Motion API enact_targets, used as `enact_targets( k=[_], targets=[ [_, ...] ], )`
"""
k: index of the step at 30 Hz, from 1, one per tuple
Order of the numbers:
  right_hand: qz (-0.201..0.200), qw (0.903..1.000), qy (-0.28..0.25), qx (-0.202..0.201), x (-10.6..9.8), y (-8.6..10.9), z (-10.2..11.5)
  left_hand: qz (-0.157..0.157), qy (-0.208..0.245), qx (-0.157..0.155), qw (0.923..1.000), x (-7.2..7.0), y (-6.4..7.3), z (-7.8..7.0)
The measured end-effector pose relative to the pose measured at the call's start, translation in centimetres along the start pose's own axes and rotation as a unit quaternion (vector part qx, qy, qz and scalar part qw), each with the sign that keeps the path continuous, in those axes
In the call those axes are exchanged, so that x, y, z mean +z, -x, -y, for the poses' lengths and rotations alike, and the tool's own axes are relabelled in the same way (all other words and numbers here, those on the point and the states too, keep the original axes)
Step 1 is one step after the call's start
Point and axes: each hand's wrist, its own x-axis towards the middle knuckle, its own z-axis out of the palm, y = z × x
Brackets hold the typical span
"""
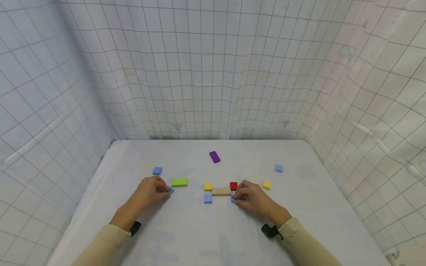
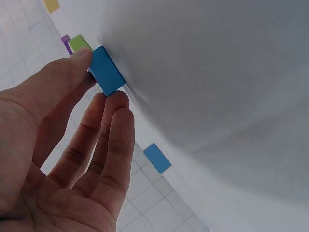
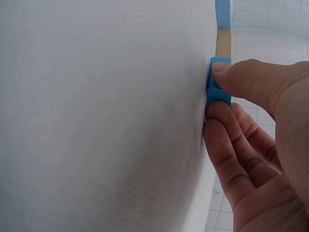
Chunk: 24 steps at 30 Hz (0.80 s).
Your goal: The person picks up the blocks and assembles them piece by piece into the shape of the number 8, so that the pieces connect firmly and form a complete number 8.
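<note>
My left hand (image 1: 149, 191) pinches a small blue block (image 2: 107, 70) between thumb and fingers, just in front of a lime-green block (image 1: 179, 182). At the middle of the table, my right hand (image 1: 255, 200) grips another blue block (image 3: 218, 95), thumb on its face and fingertips at its end. That block sits at the right end of a plain wooden block (image 1: 221, 192), in front of a red block (image 1: 233, 185). By the wooden block's left end are a yellow block (image 1: 208, 186) and, nearer me, a third blue block (image 1: 208, 199).
A purple block (image 1: 214, 157) lies towards the back of the white table (image 1: 186, 236). One loose blue block (image 1: 157, 170) is beyond my left hand. Another blue block (image 1: 279, 168) and a yellow one (image 1: 267, 185) lie at the right. Checked curtains (image 1: 209, 74) enclose the back and sides.
</note>
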Motion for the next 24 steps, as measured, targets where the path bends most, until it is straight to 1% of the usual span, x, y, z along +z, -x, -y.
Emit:
enact_targets(
  k=[1,2,3,4,6,9,11,12,15,17,20,22,24],
  targets=[
    [0.0,1.0,0.0,0.001,0.0,0.0,0.0,-0.003,-0.003,0.014,0.9999,0.7,-0.2,1.0],
    [0.0,1.0,0.0,0.002,0.0,0.0,0.0,-0.003,-0.004,0.023,0.9997,1.1,-0.4,1.6],
    [0.0,1.0,0.0,0.002,0.0,0.0,0.0,-0.002,-0.01,0.032,0.9994,1.8,-0.7,2.7],
    [0.0,1.0,0.001,0.0,0.0,0.0,0.0,-0.002,-0.014,0.037,0.9992,2.4,-0.9,3.4],
    [0.0,1.0,0.003,-0.001,0.0,0.0,0.0,-0.002,-0.016,0.049,0.9987,3.0,-1.0,3.6],
    [-0.001,1.0,0.005,-0.002,0.1,0.0,-0.1,-0.008,-0.004,0.087,0.9961,3.5,-0.9,3.1],
    [0.0,1.0,0.005,-0.005,0.2,0.0,-0.2,-0.016,0.009,0.117,0.993,3.7,-0.6,2.1],
    [-0.001,1.0,0.005,-0.007,0.2,0.0,-0.3,-0.018,0.009,0.126,0.9919,4.0,-0.7,2.2],
    [0.0,0.9999,0.002,-0.012,0.2,0.0,-0.3,-0.009,0.012,0.132,0.9912,4.1,-0.4,1.0],
    [0.0,0.9999,-0.001,-0.013,0.1,0.0,-0.3,-0.006,0.011,0.142,0.9898,4.3,-0.4,0.3],
    [0.0,0.9999,-0.002,-0.013,0.0,-0.1,-0.2,-0.004,0.006,0.154,0.988,4.3,-0.4,-1.2],
    [0.0,0.9999,-0.001,-0.014,0.0,-0.1,-0.2,0.005,0.004,0.156,0.9877,4.1,-0.2,-2.4],
    [0.001,0.9999,0.0,-0.015,-0.1,-0.2,-0.1,0.012,0.006,0.162,0.9867,4.3,-0.2,-3.0]
  ],
)
